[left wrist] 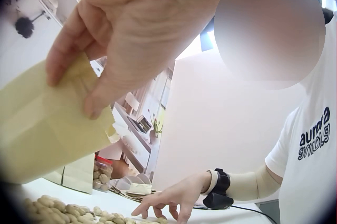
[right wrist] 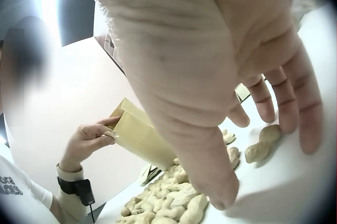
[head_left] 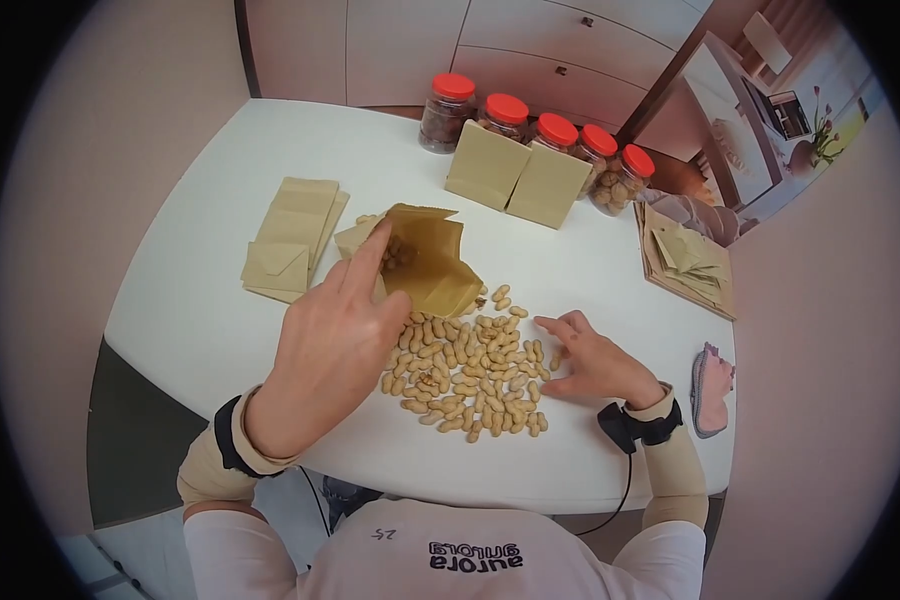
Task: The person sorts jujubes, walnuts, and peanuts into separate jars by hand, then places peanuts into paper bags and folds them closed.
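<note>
White table [head_left: 370, 150], peanuts [head_left: 470, 352]; left hand [head_left: 332, 335] grips bag [head_left: 440, 270].

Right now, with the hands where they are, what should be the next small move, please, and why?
Probably the right hand should pinch the loose peanut by its fingertips: its fingers look relaxed and seem to hold nothing, while the left hand holds the paper bag near its rim, mouth open.

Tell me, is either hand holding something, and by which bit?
The left hand holds a paper bag by the edge of its open end. The right hand holds nothing; it is beside the peanuts.
</note>
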The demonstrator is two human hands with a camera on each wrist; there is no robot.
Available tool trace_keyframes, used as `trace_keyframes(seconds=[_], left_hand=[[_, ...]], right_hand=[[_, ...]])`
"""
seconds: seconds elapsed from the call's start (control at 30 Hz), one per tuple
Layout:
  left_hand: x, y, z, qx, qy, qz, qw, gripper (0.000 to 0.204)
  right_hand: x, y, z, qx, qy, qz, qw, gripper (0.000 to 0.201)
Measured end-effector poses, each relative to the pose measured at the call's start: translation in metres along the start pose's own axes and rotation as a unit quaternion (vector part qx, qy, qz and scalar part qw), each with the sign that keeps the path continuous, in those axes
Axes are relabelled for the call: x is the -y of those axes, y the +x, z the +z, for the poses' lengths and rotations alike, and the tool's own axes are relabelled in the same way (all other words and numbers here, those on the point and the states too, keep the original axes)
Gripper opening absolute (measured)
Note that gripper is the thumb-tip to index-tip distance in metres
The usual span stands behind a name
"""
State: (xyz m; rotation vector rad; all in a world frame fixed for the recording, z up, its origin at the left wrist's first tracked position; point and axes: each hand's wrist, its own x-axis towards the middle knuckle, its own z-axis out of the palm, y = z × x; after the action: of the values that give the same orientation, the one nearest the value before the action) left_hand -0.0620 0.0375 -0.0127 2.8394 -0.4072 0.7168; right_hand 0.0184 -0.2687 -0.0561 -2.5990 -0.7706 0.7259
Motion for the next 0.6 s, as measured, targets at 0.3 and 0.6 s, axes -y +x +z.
trace_keyframes(seconds=[0.3,0.6], left_hand=[[-0.001,-0.007,-0.002,0.005,-0.003,-0.011,1.0,0.013],[-0.002,-0.006,-0.004,0.028,0.001,-0.011,1.0,0.012]], right_hand=[[0.003,0.027,0.02,-0.071,0.034,-0.09,0.993,0.042],[0.015,0.023,0.014,-0.038,0.038,-0.068,0.996,0.035]])
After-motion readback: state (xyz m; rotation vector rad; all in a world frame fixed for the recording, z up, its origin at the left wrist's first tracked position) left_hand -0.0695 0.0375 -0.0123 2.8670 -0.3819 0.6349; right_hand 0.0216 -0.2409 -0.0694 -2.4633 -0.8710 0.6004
